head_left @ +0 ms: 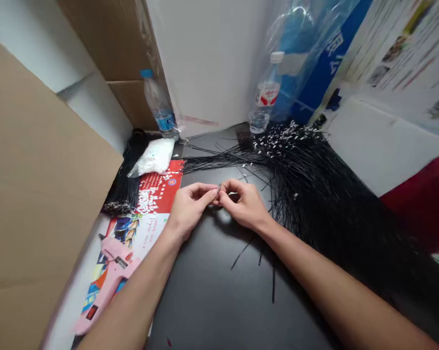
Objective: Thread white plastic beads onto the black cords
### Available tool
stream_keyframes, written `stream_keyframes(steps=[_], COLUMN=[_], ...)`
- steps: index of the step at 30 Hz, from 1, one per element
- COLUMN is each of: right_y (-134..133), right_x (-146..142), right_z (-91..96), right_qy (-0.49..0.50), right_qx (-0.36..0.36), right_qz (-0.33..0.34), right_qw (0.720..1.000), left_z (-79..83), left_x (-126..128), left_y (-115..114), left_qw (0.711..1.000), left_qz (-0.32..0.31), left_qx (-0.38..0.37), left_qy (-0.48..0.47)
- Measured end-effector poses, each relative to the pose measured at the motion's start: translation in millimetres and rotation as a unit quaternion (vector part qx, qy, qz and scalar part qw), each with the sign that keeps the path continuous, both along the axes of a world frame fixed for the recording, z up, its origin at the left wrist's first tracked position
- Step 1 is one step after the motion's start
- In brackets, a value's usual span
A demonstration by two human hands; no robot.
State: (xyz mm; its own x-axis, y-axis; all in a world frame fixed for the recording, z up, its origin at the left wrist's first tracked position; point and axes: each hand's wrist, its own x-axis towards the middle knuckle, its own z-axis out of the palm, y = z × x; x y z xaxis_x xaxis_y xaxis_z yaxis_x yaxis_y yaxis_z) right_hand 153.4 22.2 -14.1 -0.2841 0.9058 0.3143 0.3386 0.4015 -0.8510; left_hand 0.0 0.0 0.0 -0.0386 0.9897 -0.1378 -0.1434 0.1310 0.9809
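Over the dark grey tabletop (201, 296), my left hand (192, 206) and my right hand (243, 201) meet fingertip to fingertip. Both are closed in a pinch, thumb against forefinger. Whatever lies between the fingertips is tiny and mostly covered, so I cannot make it out. Just beyond the hands runs a loose row of thin black wires (219, 160). A large heap of black wires (325, 194), many with small white ends, lies right of my right hand. Small white pieces (146, 199) are scattered on a red and white printed sheet (163, 192) left of my left hand.
A pink glue gun (112, 282) lies by my left forearm. Behind it are a white plastic packet (156, 155) and another black wire bundle (126, 187). Two bottles, one blue-capped (157, 104) and one white-capped (266, 95), stand at the back. Cardboard (41, 184) walls the left side.
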Motion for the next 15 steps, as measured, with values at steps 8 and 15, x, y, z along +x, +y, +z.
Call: stream_keyframes(steps=[8,15], right_y=[-3.3,-1.9], right_x=[-1.3,-2.1], right_z=[1.4,1.6], right_qy=[0.016,-0.001], right_qx=[-0.007,0.001], right_qz=[0.003,-0.007], right_qw=[1.0,1.0], left_z=[-0.6,0.5], left_x=[3.5,3.3], left_y=[1.3,2.2], left_qw=[0.999,1.0], left_qz=[0.008,0.011], left_qx=[0.021,0.008], left_qy=[0.024,-0.007])
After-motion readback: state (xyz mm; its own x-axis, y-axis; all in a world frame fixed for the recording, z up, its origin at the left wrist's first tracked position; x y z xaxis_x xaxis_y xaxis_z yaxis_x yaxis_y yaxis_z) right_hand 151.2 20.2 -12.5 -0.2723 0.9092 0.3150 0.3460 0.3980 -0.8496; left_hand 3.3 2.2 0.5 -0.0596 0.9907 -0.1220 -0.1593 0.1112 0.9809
